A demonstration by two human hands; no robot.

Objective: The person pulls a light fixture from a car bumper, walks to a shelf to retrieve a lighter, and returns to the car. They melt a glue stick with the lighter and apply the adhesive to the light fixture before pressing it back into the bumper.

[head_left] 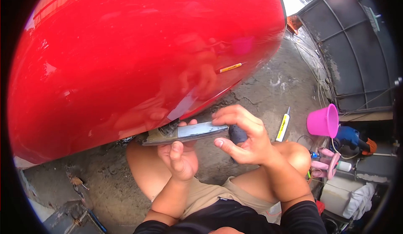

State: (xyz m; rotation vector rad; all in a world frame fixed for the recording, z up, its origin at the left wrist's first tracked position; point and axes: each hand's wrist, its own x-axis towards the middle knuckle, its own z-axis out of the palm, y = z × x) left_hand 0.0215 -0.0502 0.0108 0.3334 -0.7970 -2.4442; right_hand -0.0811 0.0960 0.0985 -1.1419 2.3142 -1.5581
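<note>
Below the lower edge of a glossy red panel (147,53), a seated person holds a long, flat piece (200,129) above the lap, lying almost level across the view. Its upper face is pale blue-grey toward the right, and a darker, dull part lies toward the left end, close to the red panel; whether the two touch cannot be told. The left hand (180,156) supports the piece from underneath, its grip pinching it between the thumb on the near side and fingertips that show over the far edge. The right hand (245,133) is at the right end, its grip spread: fingers curve over that end while the thumb stands apart on the near side. Whether those fingertips press on the surface is hard to tell. Just behind the right hand, a dark rounded object (237,135) is partly hidden. Farther right, a white tube with a yellow label (283,127) stands near the right knee, and its reflection shows in the red panel. Beyond it are a pink bucket (321,122), a blue-and-orange item (352,139) and a white cloth (362,200).
</note>
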